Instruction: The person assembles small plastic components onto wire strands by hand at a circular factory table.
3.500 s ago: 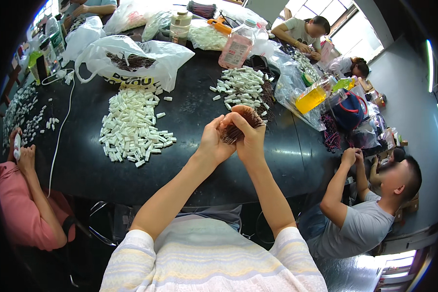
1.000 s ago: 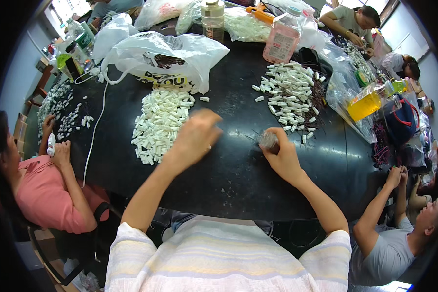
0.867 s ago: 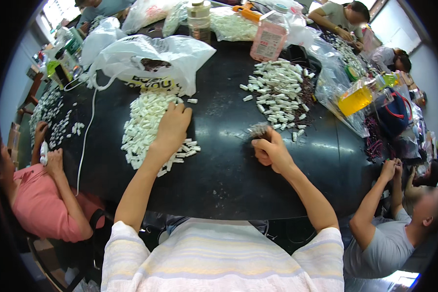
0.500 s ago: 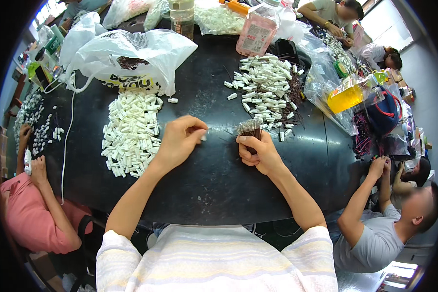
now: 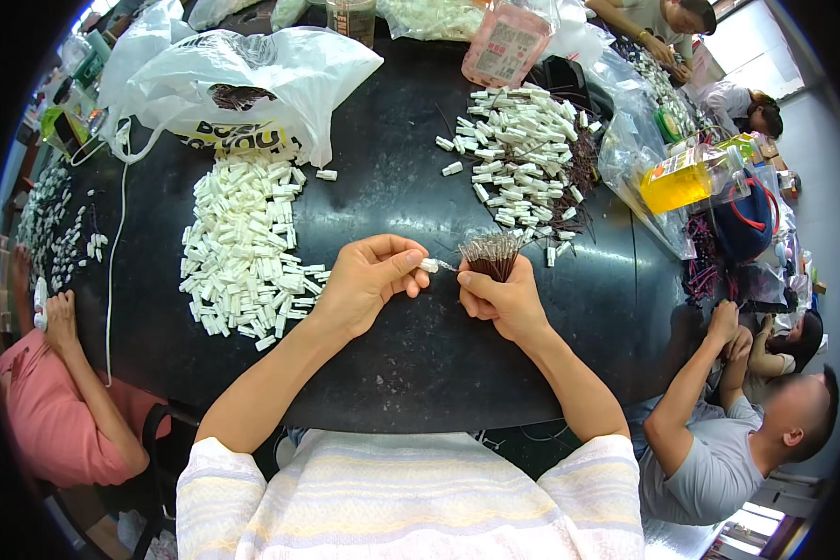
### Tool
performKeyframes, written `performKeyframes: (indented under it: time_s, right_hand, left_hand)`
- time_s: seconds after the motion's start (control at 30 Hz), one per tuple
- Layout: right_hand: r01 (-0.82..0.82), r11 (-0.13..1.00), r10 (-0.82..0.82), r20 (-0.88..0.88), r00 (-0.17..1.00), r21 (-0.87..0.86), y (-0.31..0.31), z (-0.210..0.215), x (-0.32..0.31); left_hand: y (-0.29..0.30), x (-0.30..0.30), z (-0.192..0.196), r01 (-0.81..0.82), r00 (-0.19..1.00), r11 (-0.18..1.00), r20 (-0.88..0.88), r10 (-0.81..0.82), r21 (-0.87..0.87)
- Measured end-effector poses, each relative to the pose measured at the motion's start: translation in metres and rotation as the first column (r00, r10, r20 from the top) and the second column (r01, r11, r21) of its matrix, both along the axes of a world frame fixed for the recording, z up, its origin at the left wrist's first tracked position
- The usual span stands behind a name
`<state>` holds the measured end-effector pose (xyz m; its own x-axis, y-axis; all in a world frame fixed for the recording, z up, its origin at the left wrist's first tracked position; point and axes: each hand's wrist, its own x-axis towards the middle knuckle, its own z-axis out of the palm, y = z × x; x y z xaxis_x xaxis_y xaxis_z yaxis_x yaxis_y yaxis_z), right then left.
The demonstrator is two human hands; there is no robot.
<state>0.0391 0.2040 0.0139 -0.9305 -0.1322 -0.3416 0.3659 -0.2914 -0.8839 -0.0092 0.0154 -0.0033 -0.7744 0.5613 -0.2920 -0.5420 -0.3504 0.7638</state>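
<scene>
My left hand (image 5: 369,280) pinches a small white plastic connector housing (image 5: 429,265) between thumb and forefinger. Just to its right, my right hand (image 5: 506,297) is closed around a bundle of thin dark brown wires (image 5: 491,257) with shiny metal tips fanned upward. One wire tip reaches out of the bundle to the housing; whether it is inside cannot be made out. Left of my hands lies a pile of loose white housings (image 5: 238,247). Beyond my right hand, another heap of white housings (image 5: 523,154) has brown wires on them.
A white plastic bag (image 5: 261,89) stands behind the left pile. A pink-labelled clear bottle (image 5: 508,42) is at the back, a bottle of yellow liquid (image 5: 681,182) and a dark blue bag (image 5: 749,219) at the right. Co-workers sit on both sides of the black table (image 5: 392,373).
My left hand has moved right with the white housing, up to the wire bundle. My right hand stays nearly in place, with a single wire tip now pointing left. The view has shifted slightly.
</scene>
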Motion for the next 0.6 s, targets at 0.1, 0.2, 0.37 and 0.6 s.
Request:
performKeyframes:
  time_s: [0.1,0.2,0.37,0.6]
  right_hand:
    - [0.064,0.998,-0.064,-0.042,0.997,-0.008,-0.0024,-0.0008,0.0026]
    - [0.104,0.993,-0.106,-0.046,0.993,-0.05,-0.0015,-0.0049,0.0021]
    - [0.054,0.997,-0.057,-0.057,0.997,-0.051,0.0008,-0.0035,0.0022]
    - [0.052,0.999,-0.052,-0.048,0.998,0.001,-0.002,-0.0039,0.0025]
  left_hand:
    - [-0.0018,-0.0013,0.0026,0.01,1.0,1.0,-0.003,-0.01,-0.002]
    - [-0.0038,-0.0023,0.002,0.013,1.0,1.0,-0.012,-0.014,-0.017]
    - [-0.0061,-0.002,-0.0002,0.018,1.0,1.0,-0.01,-0.018,-0.006]
    - [-0.0053,0.0009,0.002,-0.01,0.992,0.999,-0.122,0.005,-0.04]
